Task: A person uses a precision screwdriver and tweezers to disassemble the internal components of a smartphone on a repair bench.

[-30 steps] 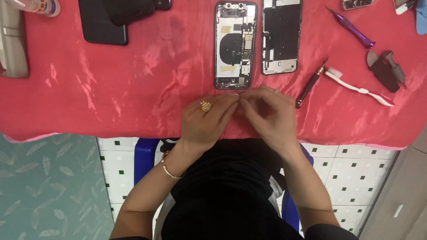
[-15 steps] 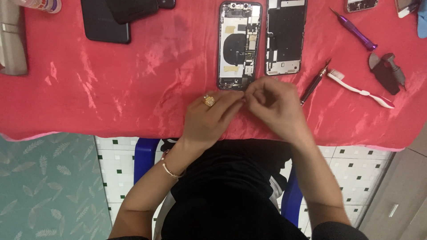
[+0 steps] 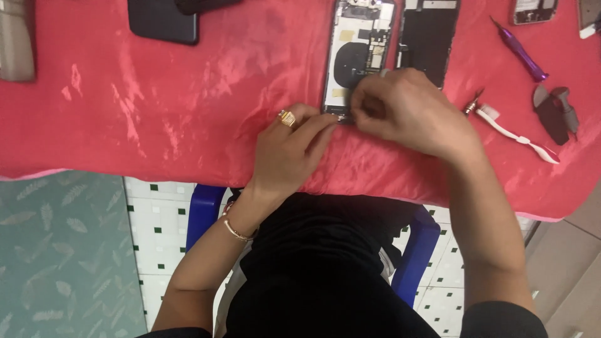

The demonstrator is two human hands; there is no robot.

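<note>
surface: tabletop (image 3: 156, 106) covered with a shiny red cloth; its near edge runs across the middle of the view.
opened phone: opened phone (image 3: 357, 56) lies face-down with its back removed, circular coil and boards exposed, toward the far edge, right of centre; its lower end points at the near edge.
left hand: left hand (image 3: 288, 153) rests on the cloth at the phone's lower end, a gold ring on one finger, a bracelet on the wrist; fingers extended and pressed together against the phone's bottom edge, whether they pinch anything cannot be told.
right hand: right hand (image 3: 407, 112) lies over the phone's lower right corner; fingers curled in toward the bottom edge, meeting the left fingertips; what they grip is hidden.
detached panel: dark phone panel (image 3: 432, 37) just beside the opened phone, on its right.
tools: purple screwdriver (image 3: 519, 50), white toothbrush (image 3: 516, 131) and dark clamp-like tool (image 3: 554, 109) toward the right edge.
other items: black phone (image 3: 163, 22) at the far edge, left of centre; beige object (image 3: 15, 40) at the far left corner.
</note>
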